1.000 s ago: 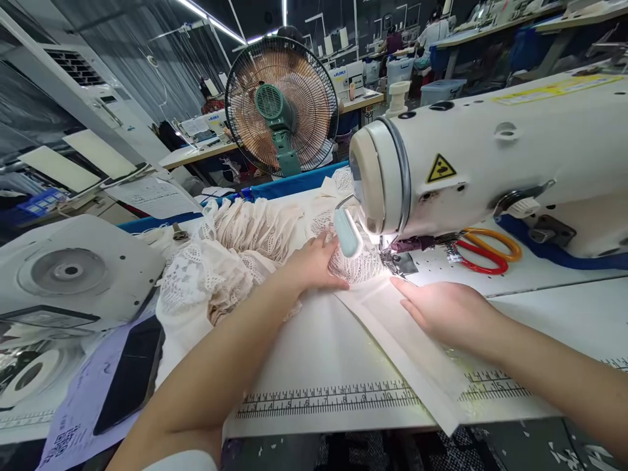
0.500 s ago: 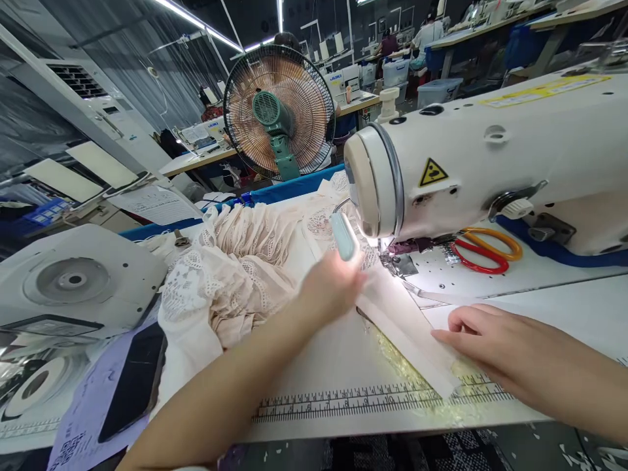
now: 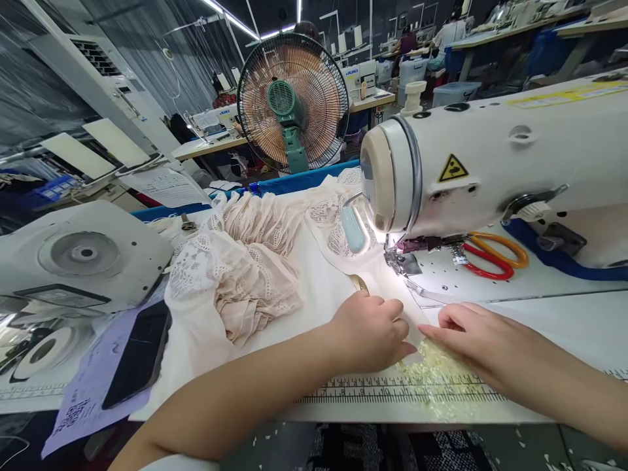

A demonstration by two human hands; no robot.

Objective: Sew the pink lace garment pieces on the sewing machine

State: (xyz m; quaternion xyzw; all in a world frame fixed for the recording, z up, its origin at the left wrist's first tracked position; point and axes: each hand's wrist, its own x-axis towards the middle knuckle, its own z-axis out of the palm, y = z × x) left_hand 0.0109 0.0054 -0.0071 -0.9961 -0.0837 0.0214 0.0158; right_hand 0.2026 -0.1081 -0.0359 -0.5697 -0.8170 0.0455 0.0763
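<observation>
Pale lace-trimmed fabric (image 3: 343,252) runs under the presser foot (image 3: 398,258) of a white sewing machine (image 3: 471,157). My left hand (image 3: 373,332) is closed on the near end of this fabric, in front of the needle area. Just right of it, my right hand (image 3: 473,333) has its fingers curled and the thumb tip by the fabric's right edge; whatever lies inside its grip is hidden. A narrow white tape (image 3: 426,294) leads from the foot towards the right hand. A pale blue-grey oval lever (image 3: 354,229) hangs left of the needle.
Gathered lace garments (image 3: 255,268) lie at the left, near a dark phone (image 3: 137,356) on purple paper. Red and orange-handled scissors (image 3: 490,261) rest behind the right hand. A printed ruler (image 3: 363,389) and yellowish scraps (image 3: 441,373) border the front edge. A fan (image 3: 293,104) stands behind.
My left hand has come down from beside the oval lever to the near end of the fabric. My right hand stays about where it was. The view has shifted slightly left.
</observation>
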